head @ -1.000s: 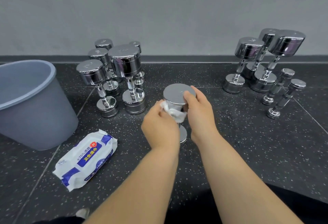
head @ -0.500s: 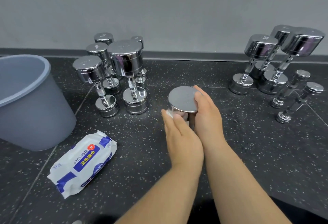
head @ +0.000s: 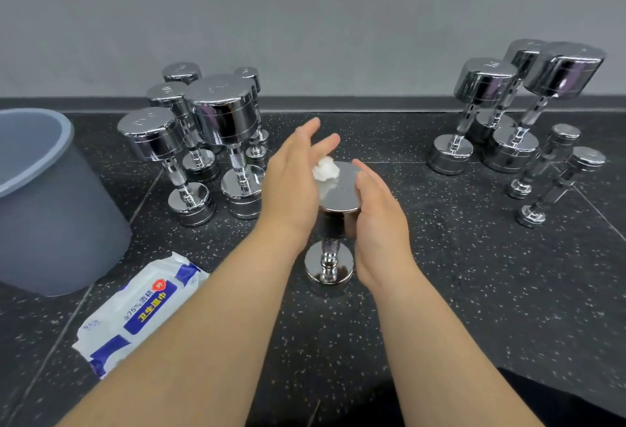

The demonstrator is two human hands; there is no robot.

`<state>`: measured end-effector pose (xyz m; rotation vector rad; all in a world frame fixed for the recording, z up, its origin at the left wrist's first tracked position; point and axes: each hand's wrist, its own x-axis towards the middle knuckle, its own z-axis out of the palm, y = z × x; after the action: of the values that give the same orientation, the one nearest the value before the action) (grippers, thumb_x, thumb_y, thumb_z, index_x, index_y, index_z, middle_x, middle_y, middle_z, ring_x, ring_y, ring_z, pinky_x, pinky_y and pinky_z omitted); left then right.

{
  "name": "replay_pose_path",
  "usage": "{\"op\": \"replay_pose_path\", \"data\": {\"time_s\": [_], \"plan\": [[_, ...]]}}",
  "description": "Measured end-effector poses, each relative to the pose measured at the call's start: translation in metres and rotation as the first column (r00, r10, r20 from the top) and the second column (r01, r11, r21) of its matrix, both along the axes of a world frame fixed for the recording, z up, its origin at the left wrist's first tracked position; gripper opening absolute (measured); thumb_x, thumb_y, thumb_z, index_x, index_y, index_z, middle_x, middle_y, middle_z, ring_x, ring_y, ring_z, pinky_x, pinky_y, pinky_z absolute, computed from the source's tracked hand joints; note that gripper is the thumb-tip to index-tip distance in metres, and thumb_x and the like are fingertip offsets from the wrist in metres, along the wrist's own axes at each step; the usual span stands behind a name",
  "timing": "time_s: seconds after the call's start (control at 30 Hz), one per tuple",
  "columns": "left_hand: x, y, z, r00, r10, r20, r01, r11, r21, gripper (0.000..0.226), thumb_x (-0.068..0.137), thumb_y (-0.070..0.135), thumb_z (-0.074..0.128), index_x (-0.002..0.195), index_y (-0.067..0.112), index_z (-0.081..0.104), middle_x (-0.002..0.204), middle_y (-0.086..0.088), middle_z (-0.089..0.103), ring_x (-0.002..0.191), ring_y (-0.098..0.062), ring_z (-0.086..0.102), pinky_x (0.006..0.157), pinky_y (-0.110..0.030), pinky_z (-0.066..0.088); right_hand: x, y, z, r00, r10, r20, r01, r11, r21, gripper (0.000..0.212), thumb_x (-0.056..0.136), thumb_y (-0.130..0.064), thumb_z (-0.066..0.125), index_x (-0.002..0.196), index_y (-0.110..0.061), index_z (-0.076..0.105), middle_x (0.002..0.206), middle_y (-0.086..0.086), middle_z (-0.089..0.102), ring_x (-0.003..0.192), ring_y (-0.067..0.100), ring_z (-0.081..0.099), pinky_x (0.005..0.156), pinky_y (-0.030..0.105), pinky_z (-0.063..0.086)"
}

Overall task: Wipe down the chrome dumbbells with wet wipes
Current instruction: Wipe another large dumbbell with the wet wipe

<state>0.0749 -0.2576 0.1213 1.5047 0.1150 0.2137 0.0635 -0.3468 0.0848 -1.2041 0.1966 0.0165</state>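
Moved my left hand [head: 291, 186] up onto the dumbbell [head: 338, 191] top, fingers straight, seemingly pressing the wet wipe [head: 326, 170] there; my right hand [head: 381, 226] is flat against its side, fingers straight.

Crumpled white wipe [head: 326, 169] lies atop the upright chrome dumbbell [head: 338, 191].

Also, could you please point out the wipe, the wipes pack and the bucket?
wipe [head: 326, 169], head view, its crumpled white middle.
wipes pack [head: 149, 308], head view, blue label.
bucket [head: 50, 223], head view, outer wall.

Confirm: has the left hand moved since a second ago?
Yes. The left hand went up and away, from the centre dumbbell's near side to past its top disc.
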Motion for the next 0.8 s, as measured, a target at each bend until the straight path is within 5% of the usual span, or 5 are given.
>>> {"op": "replay_pose_path", "data": {"time_s": [0.27, 0.5, 0.6, 0.7, 0.8], "plan": [[-0.032, -0.009, -0.027, 0.983, 0.148, -0.106, -0.139, 0.987, 0.084, 0.034, 0.104, 0.041, 0.031, 0.127, 0.047, 0.055, 0.118, 0.031, 0.055, 0.114, 0.006, 0.051, 0.092, -0.017, 0.039, 0.0, 0.0, 0.007, 0.998, -0.026, -0.05, 0.028, 0.999, 0.021, 0.025, 0.1, -0.026, 0.048, 0.111, -0.033, 0.07, 0.113, -0.005, 0.071, 0.094, 0.012, 0.068, 0.076, 0.028, 0.051], [0.003, 0.004, -0.012, 0.98, -0.019, -0.198, 0.041, 0.993, 0.11, 0.048, 0.101, 0.052, 0.033, 0.094, 0.029, 0.074, 0.097, 0.004, 0.074, 0.09, -0.014, 0.065, 0.082, -0.032, 0.046, -0.006, -0.004, 0.013, 0.999, 0.006, -0.049, -0.006, 1.0, -0.004, 0.028, 0.101, -0.029, 0.048, 0.124, -0.03, 0.065, 0.113, -0.01, 0.07, 0.095, 0.003, 0.067, 0.079, 0.021, 0.054], [-0.017, -0.007, -0.019, 0.991, 0.088, -0.1, -0.073, 0.987, 0.14, 0.035, 0.101, 0.039, 0.035, 0.12, 0.035, 0.065, 0.121, 0.017, 0.064, 0.109, -0.006, 0.057, 0.093, -0.025, 0.042, -0.005, -0.002, 0.012, 0.999, 0.009, -0.049, -0.009, 1.0, 0.006, 0.024, 0.1, -0.032, 0.05, 0.115, -0.032, 0.068, 0.11, -0.007, 0.071, 0.093, 0.008, 0.069, 0.083, 0.028, 0.055], [-0.043, -0.014, -0.022, 0.993, 0.067, -0.101, -0.048, 0.982, 0.18, 0.057, 0.096, 0.012, 0.038, 0.147, 0.037, 0.038, 0.146, 0.017, 0.044, 0.129, -0.007, 0.044, 0.107, -0.028, 0.037, -0.003, 0.0, 0.013, 0.998, -0.017, -0.067, 0.012, 0.998, -0.063, 0.021, 0.098, -0.039, 0.048, 0.103, -0.037, 0.069, 0.111, -0.007, 0.072, 0.103, 0.014, 0.067, 0.095, 0.037, 0.053], [-0.057, -0.009, -0.024, 0.989, 0.122, -0.084, -0.089, 0.943, 0.32, 0.062, 0.093, 0.001, 0.041, 0.145, 0.036, 0.043, 0.15, 0.016, 0.042, 0.134, -0.006, 0.043, 0.112, -0.033, 0.037, -0.007, 0.001, 0.012, 0.994, 0.008, -0.109, -0.024, 0.989, -0.148, 0.044, 0.088, -0.06, 0.048, 0.126, -0.04, 0.061, 0.134, -0.013, 0.06, 0.123, 0.012, 0.057, 0.108, 0.043, 0.043]]}}
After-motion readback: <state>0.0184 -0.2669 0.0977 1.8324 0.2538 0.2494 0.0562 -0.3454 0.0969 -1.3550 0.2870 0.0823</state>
